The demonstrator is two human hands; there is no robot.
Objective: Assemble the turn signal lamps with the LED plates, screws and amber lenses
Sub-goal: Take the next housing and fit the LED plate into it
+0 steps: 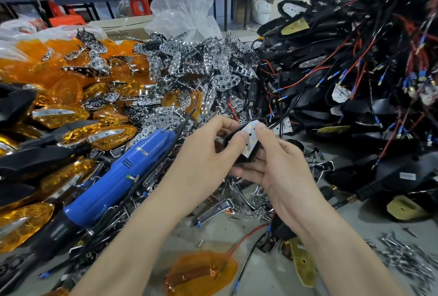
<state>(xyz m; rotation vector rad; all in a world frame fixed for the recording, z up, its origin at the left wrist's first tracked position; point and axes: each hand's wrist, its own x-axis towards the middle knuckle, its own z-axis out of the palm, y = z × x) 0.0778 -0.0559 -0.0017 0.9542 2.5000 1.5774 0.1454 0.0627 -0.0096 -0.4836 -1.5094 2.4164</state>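
- Head view: the left hand (211, 153) and right hand (286, 170) meet above the table (213, 229), both gripping one black housing (238, 162).
- A white LED plate (251, 140) sits on the housing. Both thumbs press on it, and the right hand's other fingers (246, 172) curl under the housing.
- Thin wires run from behind the plate toward the heap (355, 87) of wired housings on the right.
- One loose amber lens (201, 274) lies on the table between the forearms.
- Screws (412, 260) are scattered at lower right.
- A blue screwdriver (111, 186) lies left of the hands, among chrome reflectors (189, 66) and finished lamps (59, 115).
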